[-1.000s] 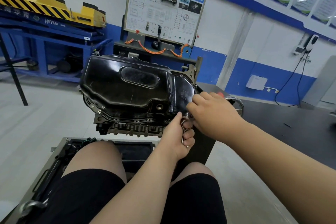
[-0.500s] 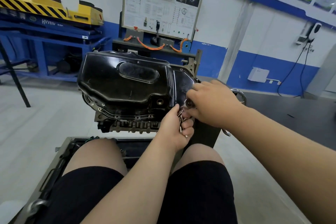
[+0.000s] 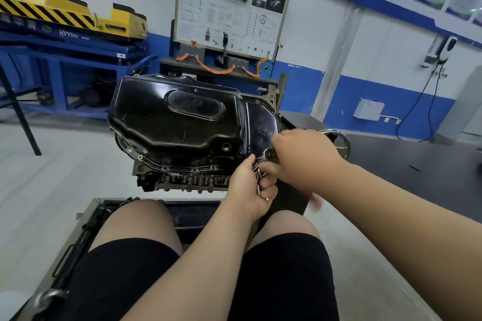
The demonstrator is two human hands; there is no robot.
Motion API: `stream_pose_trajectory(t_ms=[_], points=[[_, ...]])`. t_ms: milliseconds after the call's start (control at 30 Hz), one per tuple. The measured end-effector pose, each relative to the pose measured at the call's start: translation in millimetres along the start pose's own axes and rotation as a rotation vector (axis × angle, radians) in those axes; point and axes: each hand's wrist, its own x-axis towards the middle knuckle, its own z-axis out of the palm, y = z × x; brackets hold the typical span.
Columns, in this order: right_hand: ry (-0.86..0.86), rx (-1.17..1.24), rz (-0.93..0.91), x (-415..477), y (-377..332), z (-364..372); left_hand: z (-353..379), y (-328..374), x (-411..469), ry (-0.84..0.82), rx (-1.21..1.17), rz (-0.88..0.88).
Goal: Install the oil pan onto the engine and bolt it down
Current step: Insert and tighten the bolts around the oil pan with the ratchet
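Black oil pan (image 3: 177, 117) lies inverted on the engine (image 3: 182, 177), both hands at its near right corner.
Below the knees, the grey stand tray (image 3: 86, 219) has a dark inside whose contents cannot be made out. The left hand (image 3: 247, 193) is curled round a bunch of bolts (image 3: 258, 177), just beside the pan's rim. The right hand (image 3: 305, 159) curls its thumb and fingertips against the top of that bunch; whether it pinches one cannot be told. Since half a second ago, pan and both hands have barely moved.
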Motion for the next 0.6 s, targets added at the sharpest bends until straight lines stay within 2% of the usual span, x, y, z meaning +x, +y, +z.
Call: stream_pose_trajectory(t_ms=[67, 100, 233, 300, 400, 500, 533, 600], points=[[-0.081, 0.100, 0.149, 1, -4, 2, -4, 3, 2, 0.000, -0.018, -0.013], [-0.080, 0.105, 0.162, 1, -6, 2, -4, 4, 2, -0.015, -0.028, -0.021], [0.145, -0.225, -0.219, 0, 5, 0, 2, 3, 4, 0.004, -0.033, -0.052], [0.148, -0.227, -0.241, 1, 11, -3, 3, 3, 5, 0.028, 0.028, -0.030], [0.114, -0.106, -0.074, 3, 5, -2, -1, 5, 5, -0.033, 0.025, -0.022], [-0.079, 0.179, 0.210, 3, -5, 4, -3, 7, 5, 0.000, 0.062, -0.028], [-0.100, 0.224, 0.243, 2, -7, 5, -3, 7, 6, 0.021, 0.072, -0.024], [-0.064, 0.106, 0.163, 0, -5, 5, -3, 5, 5, 0.021, 0.089, -0.042]])
